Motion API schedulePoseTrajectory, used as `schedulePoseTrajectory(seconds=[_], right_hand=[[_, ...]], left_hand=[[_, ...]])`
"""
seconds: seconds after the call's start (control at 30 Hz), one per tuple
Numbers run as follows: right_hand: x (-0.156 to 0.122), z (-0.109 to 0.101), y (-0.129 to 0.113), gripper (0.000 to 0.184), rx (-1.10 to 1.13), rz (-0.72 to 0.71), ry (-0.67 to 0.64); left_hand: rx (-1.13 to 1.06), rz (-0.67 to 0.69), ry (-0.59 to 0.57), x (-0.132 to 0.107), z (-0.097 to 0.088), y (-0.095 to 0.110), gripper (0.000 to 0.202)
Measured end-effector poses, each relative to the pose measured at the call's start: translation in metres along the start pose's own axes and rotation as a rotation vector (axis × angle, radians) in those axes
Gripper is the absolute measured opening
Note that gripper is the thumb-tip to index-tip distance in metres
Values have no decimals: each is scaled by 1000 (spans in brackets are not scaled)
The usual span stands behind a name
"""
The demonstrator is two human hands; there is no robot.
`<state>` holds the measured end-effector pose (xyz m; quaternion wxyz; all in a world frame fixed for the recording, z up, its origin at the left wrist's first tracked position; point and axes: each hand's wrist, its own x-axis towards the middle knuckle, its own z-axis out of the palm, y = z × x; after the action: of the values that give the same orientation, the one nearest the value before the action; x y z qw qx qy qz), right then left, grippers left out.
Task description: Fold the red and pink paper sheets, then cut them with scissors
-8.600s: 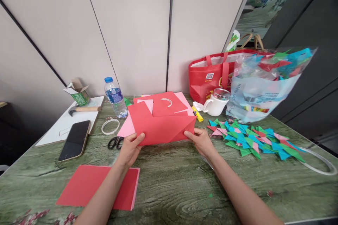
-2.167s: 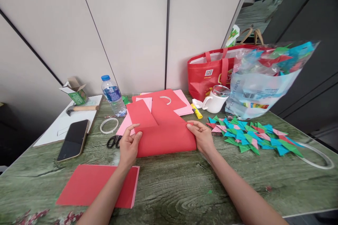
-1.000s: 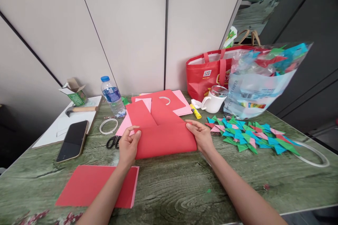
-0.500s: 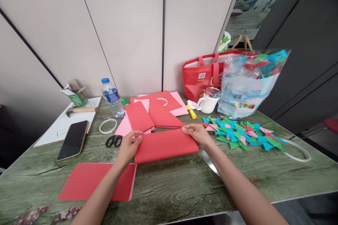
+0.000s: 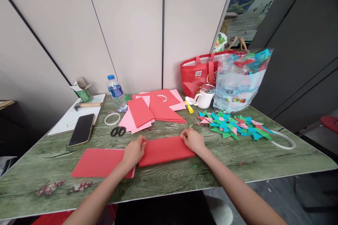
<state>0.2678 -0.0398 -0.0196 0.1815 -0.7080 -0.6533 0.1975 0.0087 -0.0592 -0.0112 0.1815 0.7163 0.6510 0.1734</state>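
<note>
A folded red paper sheet [image 5: 165, 150] lies flat on the green wood-grain table [image 5: 185, 175] in front of me. My left hand [image 5: 134, 151] presses on its left end with the fingers curled down. My right hand [image 5: 192, 140] presses on its upper right corner, fingers curled too. Another red sheet [image 5: 99, 162] lies flat to the left, partly under my left wrist. Behind the folded sheet sits a loose stack of red and pink sheets [image 5: 153, 110].
Black scissors [image 5: 118, 131], a tape ring [image 5: 112, 119], a phone [image 5: 82, 134], a water bottle [image 5: 116, 93] and a hammer [image 5: 87, 105] lie at the left. To the right: a yellow glue stick [image 5: 188, 107], white mug [image 5: 204, 97], red bag [image 5: 196, 77], plastic bag [image 5: 237, 81], several coloured paper triangles [image 5: 232, 126].
The red sheet, held up off the table before, has been folded into a narrower strip and brought down flat nearer to me. Both hands moved with it and now press on its ends.
</note>
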Motion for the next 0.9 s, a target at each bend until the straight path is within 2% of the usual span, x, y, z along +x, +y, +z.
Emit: schedulePoseTrajectory(seconds=[0.2,0.37,0.5,0.6,0.8,0.9], right_hand=[[5,-3,-7,13,-175,-7,-62],[5,-8,-10,16,-257,-14,-102],[0,-9,-15,21,-319,-57,-128],[-3,-8,-20,27,-377,-97,-154],[2,-8,-35,33,-499,-136,-212],[5,-9,-42,34,-538,-149,-243]], left_hand=[[314,0,-98,-2,0,13,35],[447,21,-167,-2,1,20,48],[639,140,-260,-5,1,25,61],[750,202,-300,-6,-2,32,61],[767,204,-255,-6,-3,56,52],[739,241,-277,-1,1,66,42]])
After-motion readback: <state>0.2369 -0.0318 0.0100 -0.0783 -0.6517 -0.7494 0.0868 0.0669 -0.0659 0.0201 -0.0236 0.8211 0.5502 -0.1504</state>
